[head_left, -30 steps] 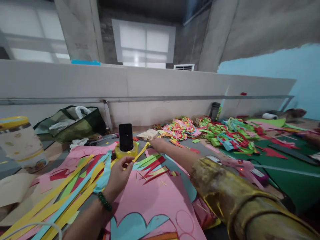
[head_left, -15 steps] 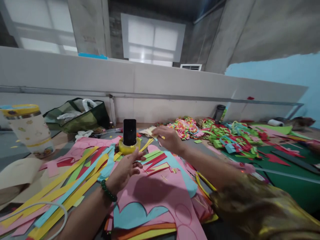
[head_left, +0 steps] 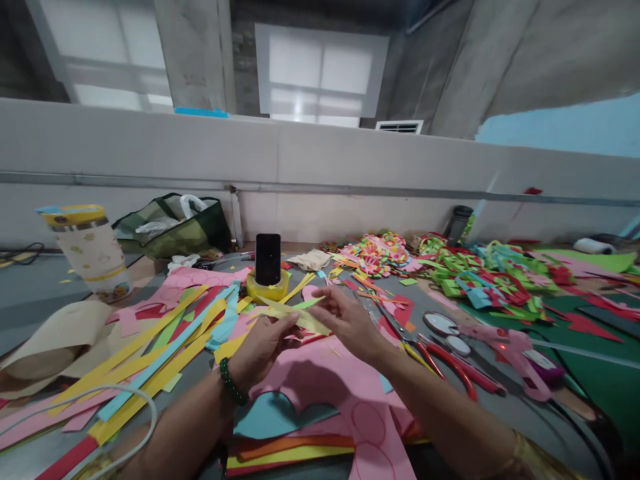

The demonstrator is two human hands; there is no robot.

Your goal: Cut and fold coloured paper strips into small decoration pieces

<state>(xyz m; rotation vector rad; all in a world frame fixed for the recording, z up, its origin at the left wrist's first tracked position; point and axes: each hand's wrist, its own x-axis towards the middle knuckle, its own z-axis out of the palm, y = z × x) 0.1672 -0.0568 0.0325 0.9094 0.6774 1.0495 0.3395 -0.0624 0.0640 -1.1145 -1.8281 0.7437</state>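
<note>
A: Which thing is in hand here?

B: A pale yellow strip [head_left: 311,323]. It lies between the two hands, right at the fingertips, above the pink sheet [head_left: 325,377].

A: How does the left hand [head_left: 266,345] stand?

B: It appears to pinch the strip between thumb and fingers, palm turned inward.

A: And the right hand [head_left: 350,325]?

B: Its fingers are bent over the strip's right part, at or very near its edge. Whether they grip or merely hover, the view does not settle.

A: Which way does the strip's long axis run?

B: Roughly crosswise, from just beyond the left fingertips over to beneath the right fingers. A greener edge shows by the right fingertips; whether that is a fold or a second piece is unclear.

A: So which hand is nearer?

B: Neither by much. The left seems to have the hold, while the right is just beside it, so the strip lies to the left hand's right and to the right hand's left.

A: What else is close?

B: Beyond the left hand, a phone [head_left: 268,259] leans at a yellow tape roll [head_left: 268,288]. To the right hand's right lie red-handled pliers [head_left: 457,370], then a pink glue gun [head_left: 515,347].
</note>
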